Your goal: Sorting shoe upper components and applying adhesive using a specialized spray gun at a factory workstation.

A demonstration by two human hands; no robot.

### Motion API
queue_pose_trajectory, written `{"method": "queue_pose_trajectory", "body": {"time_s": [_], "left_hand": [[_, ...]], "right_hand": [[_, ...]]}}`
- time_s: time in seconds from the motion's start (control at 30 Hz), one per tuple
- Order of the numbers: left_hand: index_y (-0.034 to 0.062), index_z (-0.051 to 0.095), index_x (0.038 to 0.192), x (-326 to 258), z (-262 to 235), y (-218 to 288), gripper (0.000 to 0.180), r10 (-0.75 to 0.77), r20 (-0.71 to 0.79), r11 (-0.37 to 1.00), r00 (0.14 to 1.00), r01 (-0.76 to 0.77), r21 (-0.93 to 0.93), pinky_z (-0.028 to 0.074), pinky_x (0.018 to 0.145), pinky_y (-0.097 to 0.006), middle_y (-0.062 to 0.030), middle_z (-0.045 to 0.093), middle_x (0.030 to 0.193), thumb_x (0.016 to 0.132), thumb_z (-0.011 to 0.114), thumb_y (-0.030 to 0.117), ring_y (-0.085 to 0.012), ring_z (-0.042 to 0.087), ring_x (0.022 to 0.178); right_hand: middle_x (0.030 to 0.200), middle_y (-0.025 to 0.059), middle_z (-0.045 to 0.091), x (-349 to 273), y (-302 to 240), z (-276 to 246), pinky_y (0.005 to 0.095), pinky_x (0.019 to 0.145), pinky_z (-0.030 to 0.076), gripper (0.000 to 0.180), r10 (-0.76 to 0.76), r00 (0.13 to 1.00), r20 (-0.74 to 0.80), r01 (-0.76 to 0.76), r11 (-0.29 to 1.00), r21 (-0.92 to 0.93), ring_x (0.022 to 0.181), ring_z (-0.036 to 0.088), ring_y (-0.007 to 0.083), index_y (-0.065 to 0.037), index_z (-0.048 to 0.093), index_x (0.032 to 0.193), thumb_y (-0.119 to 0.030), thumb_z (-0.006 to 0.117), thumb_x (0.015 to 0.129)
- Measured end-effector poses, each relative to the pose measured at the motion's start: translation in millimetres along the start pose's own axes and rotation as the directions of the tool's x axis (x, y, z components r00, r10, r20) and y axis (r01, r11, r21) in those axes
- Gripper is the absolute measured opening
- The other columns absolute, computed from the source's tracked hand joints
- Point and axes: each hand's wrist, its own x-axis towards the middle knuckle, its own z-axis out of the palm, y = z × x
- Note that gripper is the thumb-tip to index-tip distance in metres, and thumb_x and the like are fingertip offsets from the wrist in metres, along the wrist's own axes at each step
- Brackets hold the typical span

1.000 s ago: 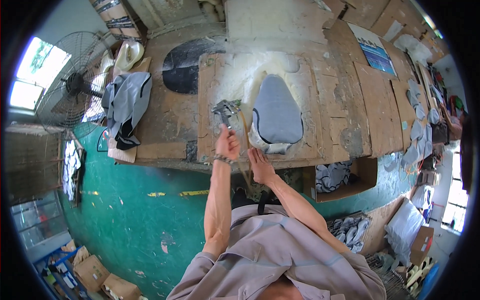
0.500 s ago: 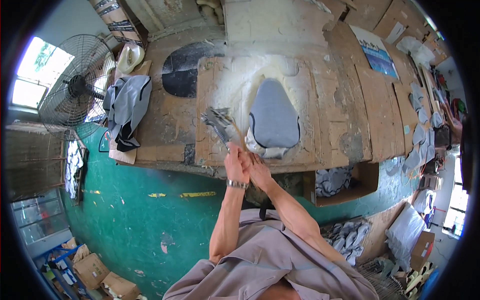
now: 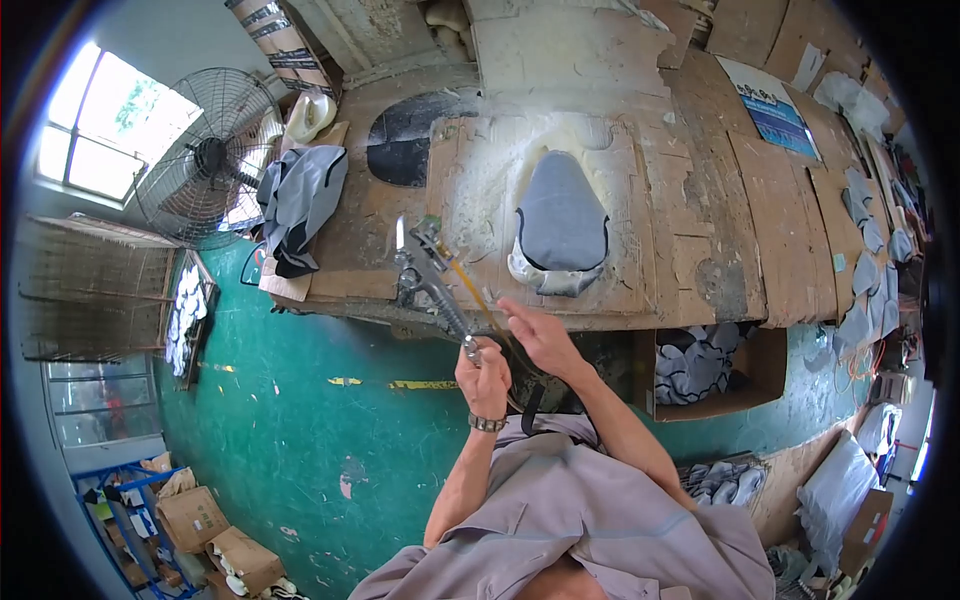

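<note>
My left hand (image 3: 485, 378), with a metal-banded watch on its wrist, is closed round the lower end of a metal spray gun (image 3: 437, 285). The gun points up and away, over the front edge of the worktable, and a thin yellowish hose (image 3: 468, 283) runs along it. Just to the right, my right hand (image 3: 542, 342) is raised with fingers apart and holds nothing. Beyond it on the table lies a saddle-shaped pad (image 3: 563, 212), covered in grey fabric with black edging. Pale foam or lining shows at its near end.
Pale residue coats the cardboard (image 3: 480, 190) around the pad. Grey fabric covers (image 3: 305, 205) lie at the table's left, beside a large caged fan (image 3: 208, 158). Under the table's right side, an open carton (image 3: 720, 408) holds more covers. Cut grey pieces (image 3: 868, 265) sit far right.
Both hands have drawn back toward me and parted. The spray gun has come nearer with my left hand, its front now tilted up. My right hand has opened. The whole view has shifted slightly.
</note>
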Motion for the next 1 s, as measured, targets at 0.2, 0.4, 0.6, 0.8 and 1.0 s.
{"method": "queue_pose_trajectory", "body": {"time_s": [0.2,0.4,0.6,0.8,1.0], "left_hand": [[-0.0001,0.059,0.092,-56.5,51.0,-33.5,0.052,0.328,0.524,0.859,0.786,-0.479,0.180,0.046,0.053,-0.037,-0.0044,0.057,0.065,0.091,0.070,0.050,-0.0244,0.056,0.054],[-0.0009,0.058,0.120,-69.9,116.0,-40.6,0.063,0.041,0.944,0.693,0.326,-0.690,0.209,0.051,0.089,-0.046,-0.0224,0.067,0.113,0.088,0.069,0.052,-0.0411,0.065,0.104],[0.0072,0.046,0.146,48.8,128.1,-68.4,0.087,0.150,0.824,0.113,0.547,-0.837,0.535,0.039,0.111,-0.048,-0.0208,0.048,0.147,0.071,0.087,0.022,-0.0417,0.046,0.135],[0.0220,0.026,0.160,157.1,120.8,-74.6,0.110,-0.195,0.716,-0.310,0.671,-0.734,0.604,0.034,0.120,-0.046,-0.0139,0.035,0.161,0.069,0.089,0.017,-0.0406,0.032,0.148],[0.0269,0.023,0.161,189.1,138.9,-82.2,0.112,-0.376,0.713,-0.131,0.592,-0.795,0.592,0.033,0.122,-0.043,-0.0142,0.025,0.166,0.070,0.085,0.007,-0.0385,0.029,0.150]], "right_hand": [[0.146,0.0160,0.055,-76.1,-147.4,-66.9,0.0428,0.103,0.050,0.066,-0.260,0.869,-0.420,0.298,0.954,0.025,0.134,0.053,0.0246,0.000,0.042,0.151,-0.025,0.069,0.097],[0.111,0.0072,0.068,-193.6,-118.9,-138.0,0.0287,0.069,0.062,0.027,0.144,0.618,-0.773,0.149,0.944,0.295,0.087,0.068,0.0133,0.003,0.067,0.119,-0.008,0.069,0.094],[0.111,0.0150,0.066,-300.5,-134.3,-178.8,0.0328,0.085,0.050,0.047,-0.254,0.583,-0.772,-0.048,0.938,-0.344,0.094,0.066,0.0291,0.001,0.067,0.124,0.010,0.065,0.078],[0.109,0.0155,0.067,-375.7,-104.7,-179.4,0.0312,0.077,0.052,0.073,0.050,0.793,-0.608,-0.075,0.997,-0.016,0.093,0.066,0.0225,-0.001,0.041,0.153,0.006,0.059,0.083],[0.103,0.0165,0.067,-404.5,-119.5,-183.9,0.0349,0.082,0.051,0.073,0.077,0.826,-0.559,-0.121,0.992,-0.042,0.088,0.065,0.0275,-0.001,0.046,0.150,0.005,0.069,0.081]]}}
